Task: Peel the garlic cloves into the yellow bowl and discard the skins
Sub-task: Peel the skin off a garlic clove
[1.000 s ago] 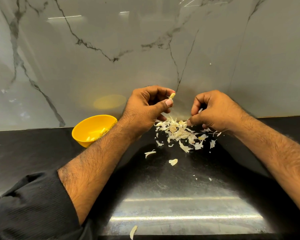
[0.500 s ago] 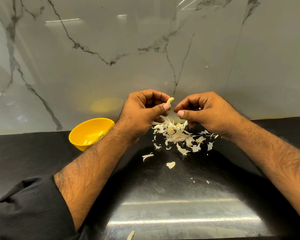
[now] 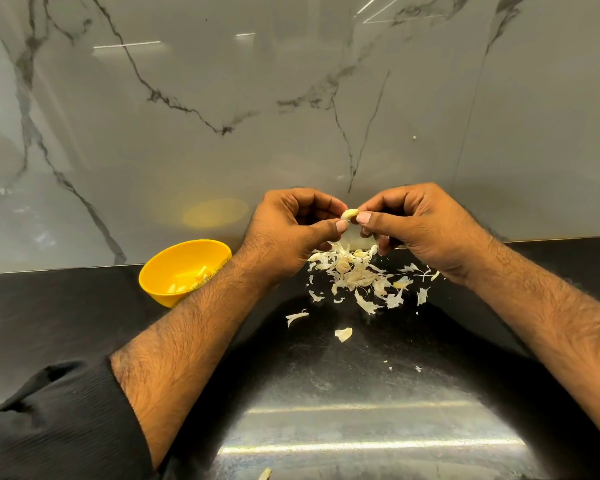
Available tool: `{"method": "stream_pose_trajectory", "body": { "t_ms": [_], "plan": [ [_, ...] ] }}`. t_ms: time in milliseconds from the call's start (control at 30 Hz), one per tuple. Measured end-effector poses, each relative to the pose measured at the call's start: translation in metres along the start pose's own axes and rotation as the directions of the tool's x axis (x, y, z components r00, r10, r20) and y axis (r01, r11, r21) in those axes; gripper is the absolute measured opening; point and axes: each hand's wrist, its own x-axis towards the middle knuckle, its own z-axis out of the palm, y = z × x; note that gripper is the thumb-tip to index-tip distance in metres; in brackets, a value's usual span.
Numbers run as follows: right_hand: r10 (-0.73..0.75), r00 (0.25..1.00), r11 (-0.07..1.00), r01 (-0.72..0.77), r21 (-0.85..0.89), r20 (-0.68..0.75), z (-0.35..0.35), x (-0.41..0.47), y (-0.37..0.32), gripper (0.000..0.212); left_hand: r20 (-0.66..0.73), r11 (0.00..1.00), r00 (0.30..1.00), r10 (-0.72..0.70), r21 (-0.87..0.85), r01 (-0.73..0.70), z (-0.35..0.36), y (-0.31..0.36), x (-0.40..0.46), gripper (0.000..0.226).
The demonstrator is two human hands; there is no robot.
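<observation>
Your left hand (image 3: 291, 233) pinches a clove (image 3: 349, 214) between thumb and forefinger, the other fingers curled in under it, so the pale tip stands clear above the thumbnail where your right hand (image 3: 420, 226) can get at it. Your right thumb and forefinger close on that same exposed end, touching the clove from the other side; this looks like the grip for picking loose a last bit of skin, though I cannot tell from here whether any skin is left on it, since your fingertips hide most of the clove.

You hold both hands up off the counter (image 3: 361, 393), near its back edge by the wall (image 3: 291, 81), right over the heap of skins (image 3: 357, 275). That makes sense: whatever comes off drops onto the same pile and can be swept up in one go. A few flakes lie apart from it toward the front edge.

The bowl (image 3: 167, 271) sits toward the back left of the counter, just beyond your left forearm, with several peeled cloves already in it. It is close enough that your left hand can swing over and drop this clove in. The skins are not yet discarded.
</observation>
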Motion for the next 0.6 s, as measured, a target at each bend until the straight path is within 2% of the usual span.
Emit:
{"method": "stream_pose_trajectory", "body": {
  "t_ms": [200, 600],
  "plan": [
    [0.067, 0.996, 0.986, -0.074, 0.15, 0.056, -0.0001, 0.0008, -0.0012, 0.013, 0.02, 1.0, 1.0, 0.02, 0.013, -0.021, -0.0009, -0.0004, 0.0, 0.017],
    [0.082, 0.994, 0.975, -0.096, 0.202, 0.078, 0.0003, 0.0007, -0.0003, 0.016, -0.03, 0.982, 0.995, 0.096, 0.166, -0.09, -0.0018, -0.0046, 0.0027, 0.017]
  ]
}}
